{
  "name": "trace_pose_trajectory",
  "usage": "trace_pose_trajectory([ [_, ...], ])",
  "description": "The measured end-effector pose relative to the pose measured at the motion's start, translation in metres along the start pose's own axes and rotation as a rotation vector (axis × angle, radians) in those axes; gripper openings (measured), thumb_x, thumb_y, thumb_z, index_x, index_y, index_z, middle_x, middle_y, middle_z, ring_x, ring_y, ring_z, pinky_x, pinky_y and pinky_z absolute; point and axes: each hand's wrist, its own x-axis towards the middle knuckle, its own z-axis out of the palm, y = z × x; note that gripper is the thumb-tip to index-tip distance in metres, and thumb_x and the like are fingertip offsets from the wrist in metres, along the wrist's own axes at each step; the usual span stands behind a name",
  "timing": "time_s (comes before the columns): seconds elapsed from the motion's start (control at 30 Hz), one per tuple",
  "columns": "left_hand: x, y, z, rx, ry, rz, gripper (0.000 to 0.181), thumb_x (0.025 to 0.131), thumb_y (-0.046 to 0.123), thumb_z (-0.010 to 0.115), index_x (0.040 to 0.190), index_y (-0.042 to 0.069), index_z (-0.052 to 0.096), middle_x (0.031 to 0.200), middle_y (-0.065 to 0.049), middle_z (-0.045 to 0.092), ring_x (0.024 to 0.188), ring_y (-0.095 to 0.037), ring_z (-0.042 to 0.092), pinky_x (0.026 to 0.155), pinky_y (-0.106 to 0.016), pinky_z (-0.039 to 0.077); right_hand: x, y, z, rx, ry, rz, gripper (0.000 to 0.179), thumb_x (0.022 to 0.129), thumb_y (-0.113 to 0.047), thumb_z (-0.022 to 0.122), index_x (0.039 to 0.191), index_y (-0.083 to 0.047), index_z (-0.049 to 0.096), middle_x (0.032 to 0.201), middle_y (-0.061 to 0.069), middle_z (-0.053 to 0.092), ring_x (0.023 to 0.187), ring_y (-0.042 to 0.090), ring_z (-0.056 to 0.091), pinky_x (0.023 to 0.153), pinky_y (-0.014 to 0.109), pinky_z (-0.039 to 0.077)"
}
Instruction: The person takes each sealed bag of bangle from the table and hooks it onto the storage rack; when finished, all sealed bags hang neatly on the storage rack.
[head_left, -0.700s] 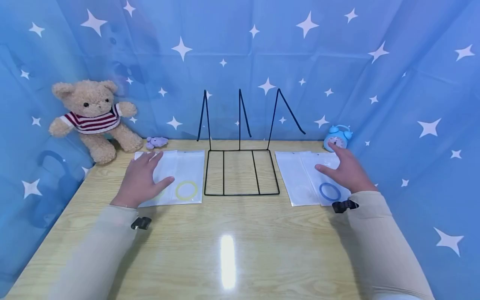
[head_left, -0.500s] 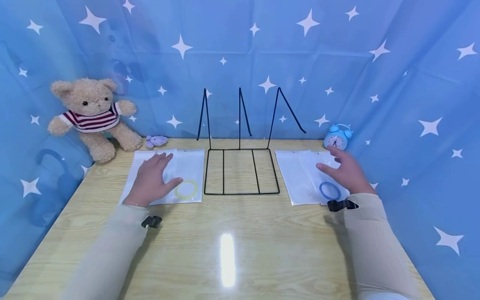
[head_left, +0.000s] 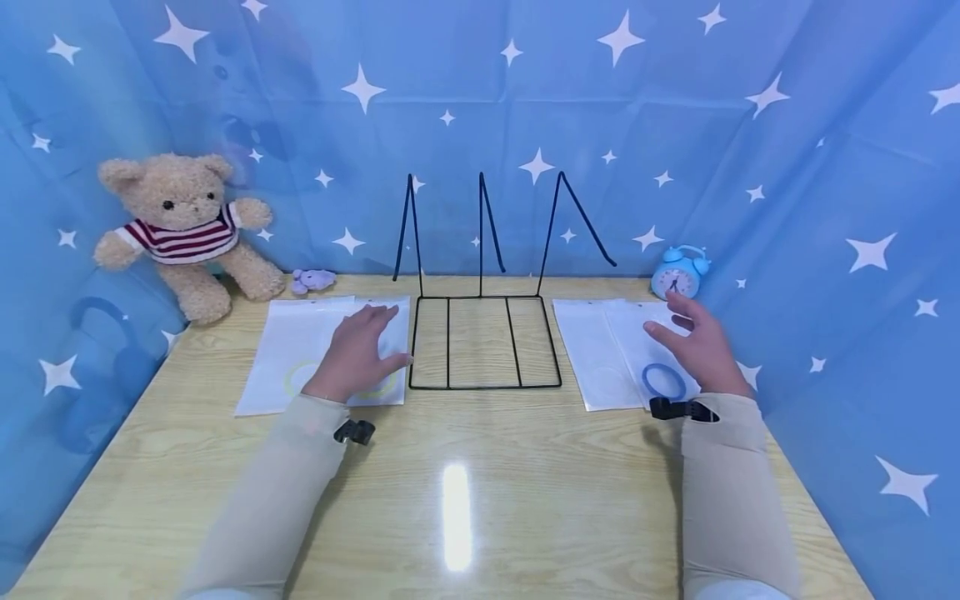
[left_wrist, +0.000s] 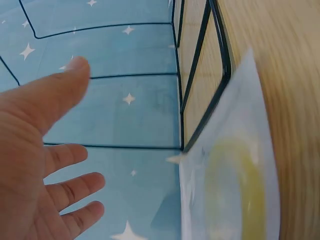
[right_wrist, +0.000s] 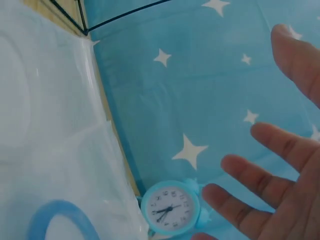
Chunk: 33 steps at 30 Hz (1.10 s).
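Observation:
My left hand (head_left: 354, 354) hovers over two white plastic bags (head_left: 288, 333) lying on the left of the table, its fingers apart and nothing held. Inside these bags show yellow rings (left_wrist: 252, 195), partly covered by the hand in the head view. My right hand (head_left: 703, 343) hangs with spread fingers over the right-hand pair of bags (head_left: 588, 342), also holding nothing. A blue ring (head_left: 663, 381) shows in the outer bag; a faint pale ring (head_left: 606, 379) shows in the inner one. Between the pairs stands a black wire rack (head_left: 447, 343) with three upright hooked prongs.
A light blue alarm clock (head_left: 677, 275) stands behind the right bags. At the back left sit a teddy bear (head_left: 183, 217) in a striped shirt and a small purple toy (head_left: 312, 281). A blue star-patterned curtain (head_left: 480, 75) hangs behind the wooden table (head_left: 555, 500).
My left hand has moved right across the left bags toward the wire rack, uncovering the outer bag's left part. My right hand has shifted slightly, its fingers still spread.

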Motion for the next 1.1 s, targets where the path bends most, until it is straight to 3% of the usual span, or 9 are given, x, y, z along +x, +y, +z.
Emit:
trace_pose_trajectory([
  [0.37, 0.006, 0.011, 0.022, -0.046, -0.099, -0.013, 0.086, 0.095, 0.045, 0.078, 0.162, 0.006, 0.041, 0.163, -0.021, 0.045, 0.155, -0.044, 0.034, 0.126, -0.069, 0.02, -0.002, 0.009, -0.011, -0.085, -0.039, -0.027, 0.093, 0.098, -0.058, 0.068, 0.169, -0.014, 0.027, 0.163, 0.026, 0.039, 0.148, 0.052, 0.039, 0.116, 0.072, 0.037],
  [0.63, 0.004, 0.018, 0.03, 0.016, -0.123, 0.007, 0.083, 0.096, 0.044, 0.078, 0.16, 0.003, 0.044, 0.159, -0.021, 0.05, 0.151, -0.043, 0.042, 0.125, -0.067, 0.028, -0.005, 0.026, -0.023, -0.138, -0.067, 0.041, 0.106, 0.092, -0.072, 0.066, 0.169, -0.013, 0.023, 0.165, 0.027, 0.037, 0.149, 0.053, 0.037, 0.114, 0.075, 0.037],
  [0.93, 0.005, 0.01, 0.037, 0.02, -0.143, 0.016, 0.081, 0.096, 0.042, 0.079, 0.158, 0.002, 0.046, 0.16, -0.021, 0.049, 0.149, -0.043, 0.044, 0.123, -0.07, 0.029, -0.005, 0.039, -0.031, -0.215, -0.125, 0.131, 0.103, 0.098, -0.065, 0.063, 0.168, -0.004, 0.019, 0.164, 0.036, 0.03, 0.148, 0.06, 0.029, 0.114, 0.077, 0.033],
  [1.1, 0.007, 0.009, 0.043, 0.018, -0.187, 0.002, 0.08, 0.097, 0.042, 0.077, 0.157, 0.0, 0.047, 0.161, -0.023, 0.046, 0.149, -0.043, 0.043, 0.124, -0.064, 0.033, -0.005, 0.045, -0.034, -0.238, -0.137, 0.197, 0.1, 0.1, -0.061, 0.063, 0.167, 0.0, 0.02, 0.162, 0.04, 0.028, 0.145, 0.062, 0.03, 0.112, 0.075, 0.037],
])
